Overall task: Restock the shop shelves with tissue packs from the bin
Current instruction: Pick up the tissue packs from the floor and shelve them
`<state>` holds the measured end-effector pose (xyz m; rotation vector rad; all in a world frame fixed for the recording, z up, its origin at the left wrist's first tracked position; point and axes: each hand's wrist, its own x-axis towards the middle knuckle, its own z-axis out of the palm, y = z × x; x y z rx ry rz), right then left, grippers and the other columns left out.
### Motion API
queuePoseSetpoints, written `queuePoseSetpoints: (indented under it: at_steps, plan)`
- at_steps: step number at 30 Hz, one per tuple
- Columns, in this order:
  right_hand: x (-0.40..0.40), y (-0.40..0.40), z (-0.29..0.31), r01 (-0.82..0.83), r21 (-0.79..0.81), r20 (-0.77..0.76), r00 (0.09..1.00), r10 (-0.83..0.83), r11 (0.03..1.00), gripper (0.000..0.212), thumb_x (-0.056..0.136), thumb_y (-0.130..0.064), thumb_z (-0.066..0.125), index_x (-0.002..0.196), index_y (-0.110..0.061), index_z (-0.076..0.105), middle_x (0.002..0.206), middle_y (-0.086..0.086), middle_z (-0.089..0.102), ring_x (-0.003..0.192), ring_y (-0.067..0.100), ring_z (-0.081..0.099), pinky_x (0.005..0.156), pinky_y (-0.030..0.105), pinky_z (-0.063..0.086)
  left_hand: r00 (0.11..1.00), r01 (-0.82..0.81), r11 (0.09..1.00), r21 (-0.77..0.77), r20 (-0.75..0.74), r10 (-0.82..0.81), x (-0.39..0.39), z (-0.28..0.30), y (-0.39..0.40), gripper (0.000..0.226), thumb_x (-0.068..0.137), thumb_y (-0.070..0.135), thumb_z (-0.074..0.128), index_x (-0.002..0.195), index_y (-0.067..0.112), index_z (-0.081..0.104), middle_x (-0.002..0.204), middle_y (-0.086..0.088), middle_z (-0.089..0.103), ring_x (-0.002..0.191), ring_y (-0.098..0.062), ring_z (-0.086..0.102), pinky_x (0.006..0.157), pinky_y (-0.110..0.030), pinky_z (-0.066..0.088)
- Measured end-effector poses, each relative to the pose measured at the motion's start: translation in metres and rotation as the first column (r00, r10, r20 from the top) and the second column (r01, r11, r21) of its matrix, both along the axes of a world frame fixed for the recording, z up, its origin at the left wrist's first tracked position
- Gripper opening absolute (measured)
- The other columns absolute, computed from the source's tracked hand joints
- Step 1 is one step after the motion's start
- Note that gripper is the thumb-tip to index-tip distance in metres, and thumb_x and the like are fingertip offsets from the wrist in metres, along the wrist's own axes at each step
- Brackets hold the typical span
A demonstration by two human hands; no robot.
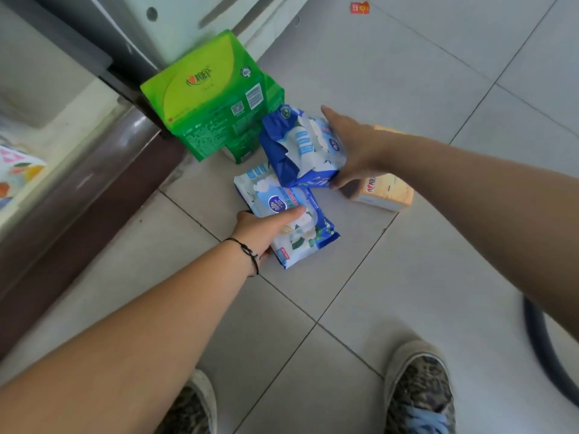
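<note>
Two blue-and-white tissue packs with flower prints are at the middle of the tiled floor. My left hand [266,228] grips the nearer pack [294,233] from its left edge, thumb across the top. My right hand [354,145] holds the farther pack [300,148] by its right side, thumb under the lower corner, and that pack is tilted up. A big green multi-pack of tissues [213,98] stands just behind them. An orange tissue pack [385,191] lies on the floor under my right wrist, partly hidden.
A dark brown counter base [78,195] runs along the left, with a white unit [188,17] behind the green pack. My two shoes [419,389] are at the bottom. A dark hose [539,333] curves at the right. A small red wrapper [359,7] lies far back.
</note>
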<state>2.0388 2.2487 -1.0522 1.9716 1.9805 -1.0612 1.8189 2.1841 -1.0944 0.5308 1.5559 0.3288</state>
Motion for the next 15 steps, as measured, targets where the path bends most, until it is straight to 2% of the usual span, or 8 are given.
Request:
queuePoseSetpoints:
  at_steps: [2, 3, 5, 7, 9, 12, 15]
  plan:
    - [-0.003, 0.001, -0.004, -0.007, 0.064, 0.021, 1.000, 0.006, 0.998, 0.119, 0.058, -0.040, 0.090, 0.152, -0.025, 0.019, 0.146, 0.000, 0.036, 0.129, 0.030, 0.038, 0.104, 0.045, 0.040, 0.999, 0.002, 1.000, -0.014, 0.047, -0.001, -0.003, -0.004, 0.001, 0.107, 0.034, 0.046, 0.098, 0.127, 0.014, 0.057, 0.104, -0.001, 0.076, 0.088, -0.019, 0.075, 0.079, -0.040, 0.062]
    - [-0.006, -0.001, -0.004, -0.025, 0.092, 0.043, 0.999, 0.021, 0.995, 0.113, 0.057, -0.043, 0.090, 0.147, -0.021, 0.025, 0.141, 0.001, 0.038, 0.126, 0.029, 0.038, 0.102, 0.044, 0.041, 0.998, -0.002, 1.000, -0.011, 0.061, 0.003, -0.005, -0.007, 0.001, 0.107, 0.032, 0.045, 0.097, 0.127, 0.014, 0.058, 0.104, -0.001, 0.077, 0.089, -0.020, 0.075, 0.082, -0.042, 0.061]
    - [-0.009, -0.004, -0.005, -0.028, 0.108, 0.053, 0.998, 0.022, 0.994, 0.104, 0.056, -0.045, 0.090, 0.137, -0.016, 0.031, 0.131, 0.002, 0.042, 0.119, 0.026, 0.040, 0.096, 0.040, 0.043, 0.996, -0.007, 1.000, -0.011, 0.083, 0.008, -0.007, -0.008, 0.002, 0.098, 0.038, 0.040, 0.095, 0.125, 0.013, 0.061, 0.103, -0.002, 0.077, 0.090, -0.021, 0.075, 0.083, -0.042, 0.061]
    - [-0.009, -0.011, -0.002, 0.074, 0.071, -0.030, 0.997, -0.072, 0.995, 0.097, 0.057, -0.044, 0.090, 0.130, -0.016, 0.033, 0.119, 0.001, 0.046, 0.109, 0.025, 0.049, 0.085, 0.037, 0.048, 0.993, -0.014, 1.000, -0.008, 0.115, 0.014, -0.008, -0.009, 0.002, 0.078, 0.051, 0.035, 0.093, 0.121, 0.014, 0.066, 0.104, -0.003, 0.077, 0.093, -0.022, 0.075, 0.086, -0.040, 0.059]
    - [-0.008, -0.019, 0.002, 0.185, 0.034, -0.099, 0.979, -0.181, 0.982, 0.090, 0.059, -0.047, 0.090, 0.124, -0.017, 0.034, 0.111, -0.001, 0.051, 0.096, 0.023, 0.056, 0.076, 0.036, 0.049, 0.989, 0.008, 1.000, -0.020, 0.150, -0.005, -0.010, -0.008, -0.002, 0.063, 0.059, 0.039, 0.089, 0.116, 0.020, 0.070, 0.105, 0.002, 0.077, 0.097, -0.020, 0.073, 0.090, -0.040, 0.056]
    - [-0.012, -0.029, 0.008, 0.280, 0.011, -0.152, 0.949, -0.275, 0.960, 0.086, 0.062, -0.057, 0.086, 0.120, -0.020, 0.036, 0.106, -0.003, 0.053, 0.087, 0.017, 0.058, 0.070, 0.033, 0.045, 0.980, 0.040, 0.997, -0.062, 0.196, -0.027, -0.014, -0.006, -0.011, 0.052, 0.068, 0.047, 0.083, 0.116, 0.032, 0.067, 0.107, 0.011, 0.075, 0.098, -0.014, 0.069, 0.081, -0.035, 0.045]
    - [-0.022, -0.042, 0.015, 0.326, -0.043, -0.217, 0.920, -0.328, 0.944, 0.084, 0.063, -0.060, 0.084, 0.120, -0.022, 0.037, 0.108, -0.004, 0.053, 0.088, 0.012, 0.059, 0.074, 0.035, 0.048, 0.964, -0.029, 0.998, -0.052, 0.263, 0.042, -0.017, -0.004, -0.019, 0.055, 0.074, 0.036, 0.082, 0.125, 0.031, 0.062, 0.111, 0.002, 0.075, 0.100, -0.023, 0.073, 0.072, -0.042, 0.058]
